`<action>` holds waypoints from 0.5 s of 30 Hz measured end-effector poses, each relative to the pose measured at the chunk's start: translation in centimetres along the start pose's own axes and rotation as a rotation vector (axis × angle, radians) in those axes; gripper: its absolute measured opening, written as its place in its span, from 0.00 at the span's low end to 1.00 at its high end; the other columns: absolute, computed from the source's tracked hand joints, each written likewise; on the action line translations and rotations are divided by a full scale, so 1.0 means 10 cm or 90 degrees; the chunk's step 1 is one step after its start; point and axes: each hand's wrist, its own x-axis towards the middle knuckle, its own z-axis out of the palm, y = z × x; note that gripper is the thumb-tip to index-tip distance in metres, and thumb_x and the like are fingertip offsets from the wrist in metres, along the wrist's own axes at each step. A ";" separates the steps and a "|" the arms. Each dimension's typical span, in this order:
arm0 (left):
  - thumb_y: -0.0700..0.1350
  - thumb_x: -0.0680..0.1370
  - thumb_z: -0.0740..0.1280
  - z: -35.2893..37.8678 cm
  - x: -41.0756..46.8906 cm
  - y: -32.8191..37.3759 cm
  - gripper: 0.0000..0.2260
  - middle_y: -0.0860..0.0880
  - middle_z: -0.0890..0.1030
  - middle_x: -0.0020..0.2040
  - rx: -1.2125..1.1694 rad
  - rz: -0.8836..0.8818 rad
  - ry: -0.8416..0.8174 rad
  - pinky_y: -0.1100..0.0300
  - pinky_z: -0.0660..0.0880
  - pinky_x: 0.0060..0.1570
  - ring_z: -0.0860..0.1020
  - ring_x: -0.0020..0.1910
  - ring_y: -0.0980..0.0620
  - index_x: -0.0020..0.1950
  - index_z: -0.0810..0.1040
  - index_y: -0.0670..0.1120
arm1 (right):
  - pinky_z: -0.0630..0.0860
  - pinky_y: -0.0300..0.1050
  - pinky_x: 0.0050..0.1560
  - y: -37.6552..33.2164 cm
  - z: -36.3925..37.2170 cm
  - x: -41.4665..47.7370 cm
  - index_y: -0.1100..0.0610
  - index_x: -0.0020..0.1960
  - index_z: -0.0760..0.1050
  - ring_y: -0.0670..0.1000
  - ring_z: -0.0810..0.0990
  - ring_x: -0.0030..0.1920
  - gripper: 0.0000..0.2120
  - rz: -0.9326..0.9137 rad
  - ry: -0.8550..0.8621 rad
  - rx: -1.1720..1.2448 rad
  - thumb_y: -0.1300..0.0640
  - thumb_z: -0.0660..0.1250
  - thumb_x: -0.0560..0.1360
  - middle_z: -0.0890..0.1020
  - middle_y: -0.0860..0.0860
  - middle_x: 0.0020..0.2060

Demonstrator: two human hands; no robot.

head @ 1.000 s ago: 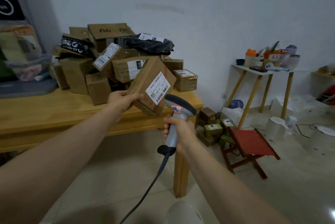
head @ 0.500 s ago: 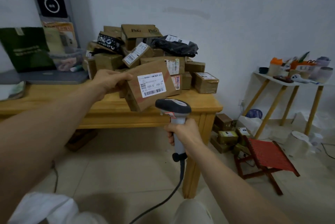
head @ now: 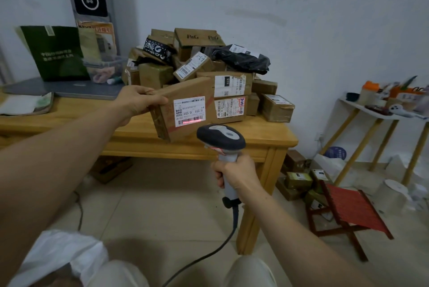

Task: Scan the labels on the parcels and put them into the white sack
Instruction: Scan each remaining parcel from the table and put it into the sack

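Head view. Left hand (head: 139, 98), centre-left of frame, grips the upper left end of a flat brown cardboard parcel (head: 192, 91): thumb on the near face, fingers curled over the top edge. Parcel is held in the air at frame centre, tilted, in front of the light wooden table (head: 139, 138). Its white printed shipping label (head: 190, 111) faces the camera, and a thin red scan line (head: 191, 121) lies across the barcode at the label's lower edge.

Right hand (head: 236, 171), just below centre, is wrapped fully round the handle of a grey handheld barcode scanner (head: 220, 134). The scanner head is just below the parcel's lower right corner, pointing at it. The dark scanner cable (head: 222, 242) runs down toward the bottom of the frame.

Behind the parcel, a heap of brown cardboard boxes (head: 197, 64) sits on the table, with a black plastic mailer bag (head: 243, 60) on top at the right. A dark green paper bag (head: 58, 52) stands at upper left.

The crumpled white fabric sack (head: 60, 252) is at lower left, on the floor beside the person's knee and well apart from the parcel.

At lower right are a red folding stool (head: 352, 207) and small boxes on the floor (head: 299, 177); a cluttered white side table (head: 371, 110) is at the right edge.
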 end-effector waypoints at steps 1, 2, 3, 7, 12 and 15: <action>0.42 0.65 0.78 -0.01 0.00 0.00 0.15 0.48 0.82 0.48 -0.001 0.000 0.001 0.62 0.77 0.42 0.80 0.48 0.54 0.49 0.80 0.45 | 0.74 0.36 0.25 0.00 0.01 0.00 0.58 0.38 0.75 0.44 0.75 0.22 0.05 -0.002 -0.001 -0.001 0.66 0.69 0.70 0.78 0.47 0.21; 0.42 0.65 0.78 -0.01 0.00 -0.01 0.16 0.48 0.82 0.49 -0.001 0.000 0.002 0.62 0.77 0.42 0.80 0.48 0.53 0.51 0.80 0.44 | 0.74 0.36 0.25 -0.01 0.01 0.00 0.58 0.38 0.75 0.44 0.75 0.22 0.05 -0.004 -0.004 -0.003 0.66 0.69 0.70 0.78 0.47 0.21; 0.42 0.65 0.78 -0.02 0.01 -0.02 0.18 0.48 0.82 0.50 -0.002 -0.001 0.002 0.62 0.77 0.43 0.80 0.49 0.53 0.53 0.79 0.44 | 0.74 0.36 0.25 -0.01 0.02 -0.01 0.58 0.38 0.74 0.44 0.75 0.22 0.05 -0.005 -0.007 -0.005 0.66 0.69 0.70 0.78 0.47 0.21; 0.42 0.66 0.78 -0.05 0.01 -0.04 0.19 0.47 0.82 0.50 -0.006 -0.003 0.004 0.62 0.77 0.43 0.80 0.49 0.53 0.54 0.79 0.43 | 0.73 0.36 0.24 -0.03 0.05 0.00 0.58 0.38 0.74 0.44 0.75 0.21 0.05 -0.006 -0.011 -0.010 0.66 0.69 0.70 0.78 0.47 0.21; 0.42 0.66 0.78 -0.09 0.02 -0.05 0.21 0.46 0.83 0.50 -0.011 -0.011 0.009 0.62 0.77 0.42 0.80 0.49 0.53 0.56 0.79 0.42 | 0.74 0.37 0.25 -0.05 0.08 0.02 0.58 0.37 0.74 0.45 0.75 0.21 0.06 0.002 -0.006 -0.013 0.66 0.69 0.70 0.77 0.48 0.21; 0.42 0.66 0.78 -0.10 0.02 -0.07 0.22 0.46 0.82 0.50 -0.019 -0.014 0.009 0.62 0.77 0.42 0.80 0.49 0.53 0.58 0.78 0.42 | 0.74 0.37 0.25 -0.07 0.09 0.03 0.58 0.37 0.74 0.45 0.75 0.21 0.06 0.004 -0.008 -0.011 0.66 0.68 0.70 0.77 0.48 0.21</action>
